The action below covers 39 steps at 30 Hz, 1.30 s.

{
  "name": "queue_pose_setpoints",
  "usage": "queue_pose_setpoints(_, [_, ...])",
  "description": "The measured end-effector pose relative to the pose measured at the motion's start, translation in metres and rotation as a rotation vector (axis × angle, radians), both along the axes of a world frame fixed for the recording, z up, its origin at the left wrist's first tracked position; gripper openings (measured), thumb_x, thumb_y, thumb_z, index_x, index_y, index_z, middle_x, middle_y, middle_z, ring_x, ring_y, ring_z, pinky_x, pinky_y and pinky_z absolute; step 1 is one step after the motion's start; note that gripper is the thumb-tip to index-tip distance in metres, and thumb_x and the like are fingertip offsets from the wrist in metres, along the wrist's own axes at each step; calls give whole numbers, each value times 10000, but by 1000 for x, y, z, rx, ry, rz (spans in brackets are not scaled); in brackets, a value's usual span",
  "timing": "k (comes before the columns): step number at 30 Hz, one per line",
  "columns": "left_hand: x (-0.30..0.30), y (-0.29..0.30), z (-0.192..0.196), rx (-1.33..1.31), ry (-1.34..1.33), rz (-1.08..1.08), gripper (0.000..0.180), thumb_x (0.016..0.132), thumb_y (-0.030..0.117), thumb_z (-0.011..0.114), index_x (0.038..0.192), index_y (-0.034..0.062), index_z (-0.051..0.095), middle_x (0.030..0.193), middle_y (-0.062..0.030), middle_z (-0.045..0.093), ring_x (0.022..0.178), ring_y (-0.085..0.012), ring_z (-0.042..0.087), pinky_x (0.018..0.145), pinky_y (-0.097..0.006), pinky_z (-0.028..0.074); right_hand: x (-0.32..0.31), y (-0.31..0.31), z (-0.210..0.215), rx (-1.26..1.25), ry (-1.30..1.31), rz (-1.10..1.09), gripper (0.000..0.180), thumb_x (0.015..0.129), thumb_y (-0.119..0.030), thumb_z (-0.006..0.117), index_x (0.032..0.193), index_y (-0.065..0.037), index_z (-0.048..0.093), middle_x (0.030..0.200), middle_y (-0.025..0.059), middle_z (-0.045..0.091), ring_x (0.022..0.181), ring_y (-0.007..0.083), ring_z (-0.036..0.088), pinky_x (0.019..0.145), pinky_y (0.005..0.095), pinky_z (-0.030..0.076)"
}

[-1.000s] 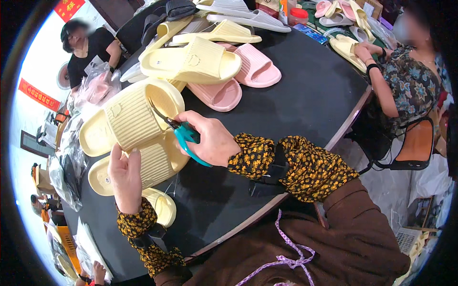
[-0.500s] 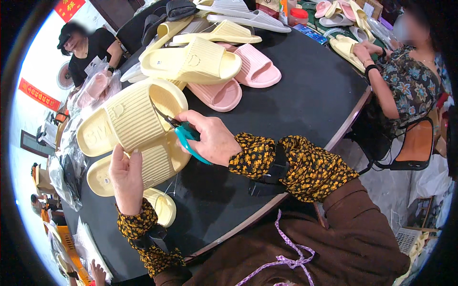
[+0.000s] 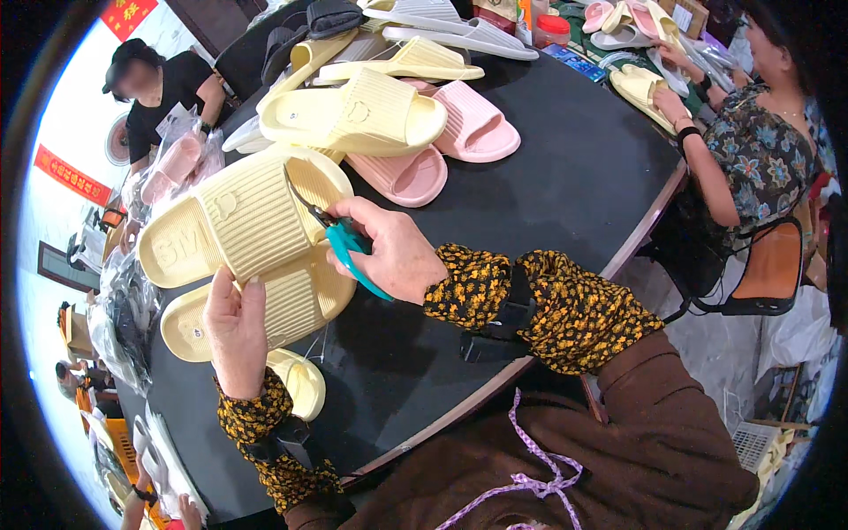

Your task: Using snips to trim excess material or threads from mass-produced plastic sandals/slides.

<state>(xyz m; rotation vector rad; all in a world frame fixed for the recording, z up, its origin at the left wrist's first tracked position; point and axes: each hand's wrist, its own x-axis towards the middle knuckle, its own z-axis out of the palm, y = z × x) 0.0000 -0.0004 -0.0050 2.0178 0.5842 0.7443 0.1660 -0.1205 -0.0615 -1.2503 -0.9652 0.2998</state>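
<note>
Lengthwise, the yellow slipper (image 3: 256, 221) slants toe upper-right, left hand (image 3: 237, 331) pinching it, right hand (image 3: 395, 254) gripping scissors (image 3: 341, 240).

The surface (image 3: 548, 159) is dark, matt and smooth. Near its left edge, the yellow slippers (image 3: 256, 221) look like matt moulded plastic — finely ribbed across the straps. The scissors (image 3: 343, 240) have smooth teal plastic handles and dark metal blades. Clear bags (image 3: 131, 296) along that edge are thin, glossy, crinkled plastic; the sleeves (image 3: 468, 287), wrinkled cloth.
</note>
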Motion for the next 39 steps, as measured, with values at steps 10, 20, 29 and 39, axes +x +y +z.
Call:
queue_pose_setpoints(10, [-1,3,8,-84,-13,25,294,900,18,467,1187,-42,451,1015,-84,597,897,-103,546,779,-228,427,0,-6,4,-15,-20,72,426,738,-18,665,1135,6,512,909,88,630,802,85,576,730,258,492])
queue_pose_setpoints(20, [-2,8,16,-293,-266,91,394,907,95,480,1270,-18,378,1047,-112,572,888,-136,538,783,-268,426,-5,-11,4,122,-96,134,463,753,-50,657,1176,-20,471,884,113,629,798,108,610,737,262,489])
queue_pose_setpoints(29, [60,8,39,-494,-350,-176,381,898,51,471,1267,-17,403,1165,-104,532,1037,-162,531,864,-297,438,0,-29,26,288,167,284,476,793,-14,642,1215,14,423,889,52,586,802,76,554,732,244,465])
queue_pose_setpoints(39, [199,-22,82,-254,73,-499,437,903,321,523,1201,12,439,973,-171,609,710,-200,632,621,-275,512,19,-36,62,466,158,-58,430,794,-2,568,1204,-11,438,805,94,578,532,89,516,445,202,407])
